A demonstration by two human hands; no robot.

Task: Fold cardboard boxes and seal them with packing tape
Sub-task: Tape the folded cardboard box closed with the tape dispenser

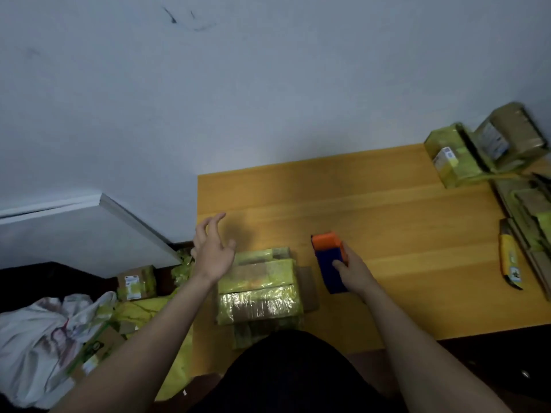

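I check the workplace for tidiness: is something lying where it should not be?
Yes. Beside the table, on the floor to the left, taped boxes, yellow tape scraps and a crumpled white bag lie in a heap.

We see the taped box [258,286] on the table [387,210] between both hands, the tape dispenser [329,262] under the right hand [354,274] (more boxes [483,147] far right).
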